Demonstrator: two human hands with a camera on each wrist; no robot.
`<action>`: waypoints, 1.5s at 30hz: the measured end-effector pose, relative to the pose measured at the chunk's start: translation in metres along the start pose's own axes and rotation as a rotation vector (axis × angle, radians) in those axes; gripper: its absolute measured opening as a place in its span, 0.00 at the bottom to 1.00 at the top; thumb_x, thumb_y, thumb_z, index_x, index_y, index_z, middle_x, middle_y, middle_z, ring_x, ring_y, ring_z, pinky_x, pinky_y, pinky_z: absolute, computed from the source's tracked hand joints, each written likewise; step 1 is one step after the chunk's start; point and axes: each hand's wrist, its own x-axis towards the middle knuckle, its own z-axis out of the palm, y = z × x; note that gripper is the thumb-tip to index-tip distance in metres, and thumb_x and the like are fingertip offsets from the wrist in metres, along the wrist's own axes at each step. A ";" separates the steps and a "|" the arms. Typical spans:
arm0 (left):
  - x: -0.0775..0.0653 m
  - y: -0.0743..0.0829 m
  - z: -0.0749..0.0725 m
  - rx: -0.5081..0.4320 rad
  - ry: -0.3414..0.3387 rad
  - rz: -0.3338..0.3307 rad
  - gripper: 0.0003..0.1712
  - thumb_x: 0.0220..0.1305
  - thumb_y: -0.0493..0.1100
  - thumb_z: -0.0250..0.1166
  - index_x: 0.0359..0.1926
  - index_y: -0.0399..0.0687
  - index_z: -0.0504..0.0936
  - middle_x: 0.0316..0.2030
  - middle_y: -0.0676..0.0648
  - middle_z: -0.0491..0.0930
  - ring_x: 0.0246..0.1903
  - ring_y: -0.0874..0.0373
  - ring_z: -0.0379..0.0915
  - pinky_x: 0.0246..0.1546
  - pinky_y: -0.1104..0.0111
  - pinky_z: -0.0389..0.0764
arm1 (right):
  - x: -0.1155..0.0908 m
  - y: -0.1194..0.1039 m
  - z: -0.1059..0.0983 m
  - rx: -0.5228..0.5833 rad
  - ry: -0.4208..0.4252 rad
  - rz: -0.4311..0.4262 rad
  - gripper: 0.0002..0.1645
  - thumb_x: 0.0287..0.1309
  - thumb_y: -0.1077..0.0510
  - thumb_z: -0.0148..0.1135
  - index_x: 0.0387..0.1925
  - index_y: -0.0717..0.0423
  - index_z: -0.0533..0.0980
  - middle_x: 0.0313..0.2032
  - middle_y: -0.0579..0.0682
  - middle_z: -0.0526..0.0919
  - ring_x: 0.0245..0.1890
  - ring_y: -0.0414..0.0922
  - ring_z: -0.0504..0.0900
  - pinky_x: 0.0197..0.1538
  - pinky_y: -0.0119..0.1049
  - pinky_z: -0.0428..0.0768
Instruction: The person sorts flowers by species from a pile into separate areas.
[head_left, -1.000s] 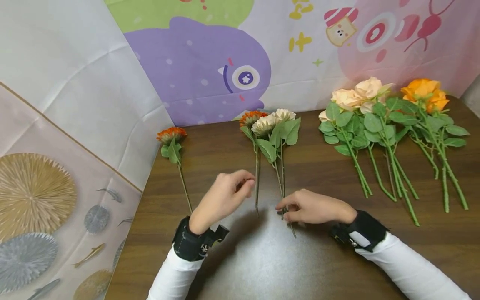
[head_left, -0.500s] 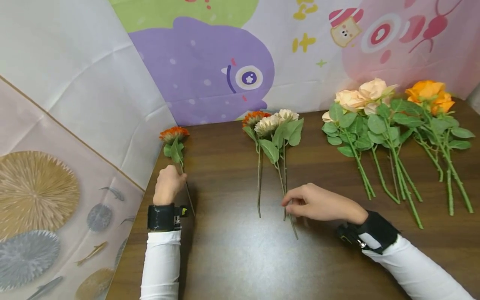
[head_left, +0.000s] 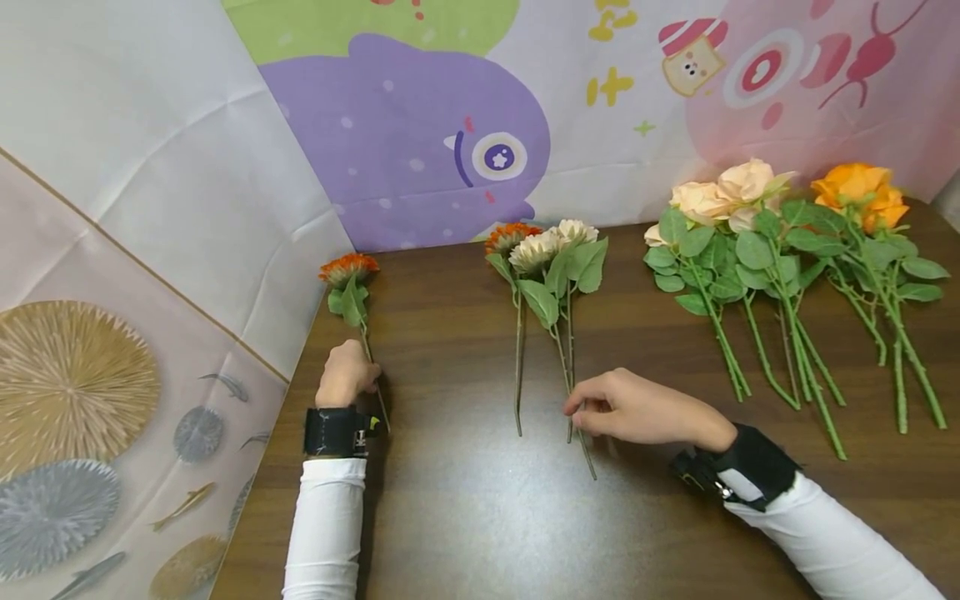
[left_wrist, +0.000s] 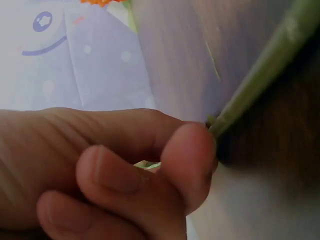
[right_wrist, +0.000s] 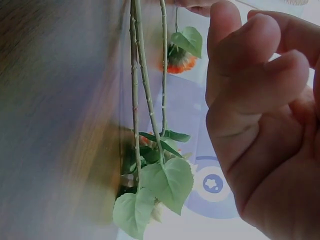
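Observation:
At the table's left side my left hand [head_left: 346,372] pinches the stem of a single orange flower [head_left: 348,271] with green leaves. Close up in the left wrist view, the stem [left_wrist: 260,70] comes out from between thumb and fingertip. My right hand [head_left: 637,408] hovers by the lower stems of two cream-white flowers [head_left: 536,252], its fingers loosely bent. The right wrist view shows those stems [right_wrist: 135,90] apart from the fingers, with nothing held. Beside the white flowers lies another orange flower [head_left: 507,236], its head partly covered.
Peach roses [head_left: 720,196] and orange roses [head_left: 861,192] lie at the right of the brown table [head_left: 465,517], their green stems pointing toward me. A cartoon-printed cloth [head_left: 420,150] hangs at the back. Patterned cloth [head_left: 82,383] borders the left edge.
My left hand has moved left from the middle group to the single orange flower and taken hold of its stem, then shifted slightly toward me. The right hand has barely moved.

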 end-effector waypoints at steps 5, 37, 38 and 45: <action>0.000 0.002 -0.001 -0.038 0.015 0.100 0.12 0.61 0.35 0.59 0.25 0.32 0.83 0.14 0.48 0.82 0.20 0.54 0.81 0.31 0.63 0.77 | 0.000 0.001 0.001 -0.014 0.008 -0.009 0.13 0.70 0.58 0.56 0.49 0.59 0.81 0.37 0.49 0.86 0.24 0.34 0.73 0.31 0.30 0.75; -0.128 0.143 0.059 -0.535 0.133 1.080 0.03 0.71 0.34 0.58 0.37 0.41 0.75 0.22 0.48 0.79 0.19 0.70 0.69 0.17 0.79 0.69 | -0.003 -0.030 0.015 0.166 0.133 -0.033 0.05 0.67 0.58 0.62 0.38 0.56 0.80 0.22 0.46 0.81 0.21 0.48 0.81 0.21 0.37 0.80; -0.129 0.143 0.059 -0.527 0.135 1.085 0.03 0.71 0.34 0.58 0.37 0.41 0.76 0.23 0.48 0.79 0.19 0.71 0.69 0.17 0.80 0.68 | -0.003 -0.031 0.015 0.164 0.136 -0.038 0.05 0.67 0.58 0.62 0.36 0.55 0.80 0.21 0.45 0.80 0.20 0.47 0.81 0.21 0.36 0.79; -0.133 0.143 0.052 -0.495 0.229 1.057 0.08 0.73 0.37 0.57 0.45 0.37 0.80 0.27 0.51 0.82 0.21 0.68 0.71 0.22 0.79 0.71 | -0.004 -0.032 0.013 0.147 0.193 -0.039 0.05 0.66 0.60 0.63 0.32 0.54 0.81 0.20 0.48 0.82 0.18 0.45 0.81 0.22 0.36 0.80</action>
